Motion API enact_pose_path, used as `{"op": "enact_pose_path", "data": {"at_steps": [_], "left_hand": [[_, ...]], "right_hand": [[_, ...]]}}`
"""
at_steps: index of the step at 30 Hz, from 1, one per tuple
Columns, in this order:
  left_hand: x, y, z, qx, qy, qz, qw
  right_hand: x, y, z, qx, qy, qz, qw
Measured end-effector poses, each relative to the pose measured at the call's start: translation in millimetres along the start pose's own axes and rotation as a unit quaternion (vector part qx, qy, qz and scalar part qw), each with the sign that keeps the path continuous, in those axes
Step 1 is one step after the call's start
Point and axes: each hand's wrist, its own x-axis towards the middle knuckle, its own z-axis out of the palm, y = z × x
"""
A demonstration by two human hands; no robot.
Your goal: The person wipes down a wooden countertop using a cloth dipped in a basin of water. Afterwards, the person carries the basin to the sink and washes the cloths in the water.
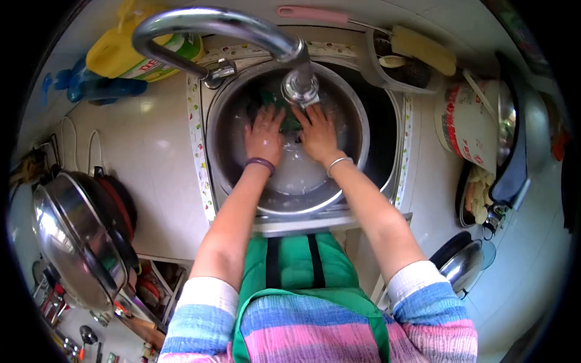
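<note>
Both of my hands are inside a round metal basin (365,130) set in the sink, with cloudy, bubbly water (295,172) in it. My left hand (264,138), with a dark bracelet at its wrist, lies palm down with its fingers stretched out and somewhat apart. Opposite it, my right hand (319,134) wears a light bangle and also has its fingers extended. Between and beyond the fingertips is a dark green item (290,123), partly under water; its kind is unclear. A chrome faucet (301,85) hangs over the basin's far side, close to my right fingertips.
Yellow (115,53) and blue bottles (100,85) lie at the back left. A brush with a pink handle (315,14) and a caddy (396,69) are at the back right. Large metal pans (82,230) stand left; a white bucket (469,121) and lids (463,266) stand right.
</note>
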Motion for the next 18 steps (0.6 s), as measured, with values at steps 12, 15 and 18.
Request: {"op": "enact_pose_path", "data": {"at_steps": [12,15,18], "left_hand": [[-53,26,-258,-0.233,0.249,0.161,0.926],[-62,47,-322,-0.203,0.309,0.215,0.904],[-65,58,-344,-0.195,0.370,0.254,0.872]], "right_hand": [[-40,-55,-273,0.168,0.204,-0.134,0.955],[-40,-80,-338,0.140,0.262,-0.199,0.934],[-33,-88,-364,0.129,0.331,-0.265,0.897]]}}
